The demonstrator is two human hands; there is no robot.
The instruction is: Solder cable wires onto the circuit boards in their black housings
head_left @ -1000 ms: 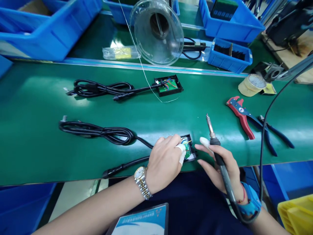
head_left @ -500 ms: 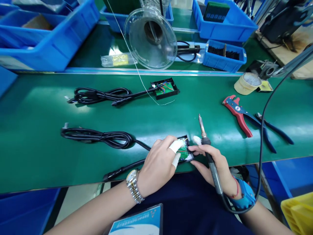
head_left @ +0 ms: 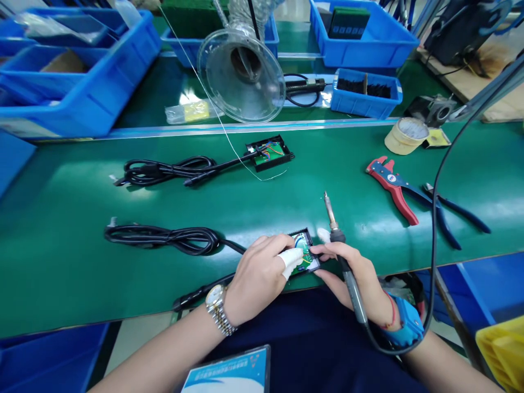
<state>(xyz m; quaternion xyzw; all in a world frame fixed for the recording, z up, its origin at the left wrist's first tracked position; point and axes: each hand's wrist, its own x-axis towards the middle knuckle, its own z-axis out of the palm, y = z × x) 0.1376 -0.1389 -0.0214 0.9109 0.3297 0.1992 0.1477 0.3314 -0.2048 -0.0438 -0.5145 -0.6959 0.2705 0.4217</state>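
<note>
Near case [head_left: 309, 237] on desk [head_left: 82, 262], left of and nearer than the wire stripper [head_left: 395, 187]. Left hand [head_left: 256, 275]: fingertips over the board [head_left: 307, 256] inside, can't tell if they're pinching anything. Right hand [head_left: 359, 278]: grip wrapped on soldering iron [head_left: 352, 287], thumb and finger at case edge. Far case [head_left: 276, 164]: left of stripper, farther back.

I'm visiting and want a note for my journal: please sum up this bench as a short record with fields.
Left hand: fingers over the near circuit board; exact grip hidden
Right hand: holds a soldering iron, fingertips at the near casing's edge
Iron tip: apart from the board, pointing away from the person
Farther back: a second circuit board in an open black casing
Tools, right: wire stripper, cutting pliers
Behind: clear plastic funnel
</note>
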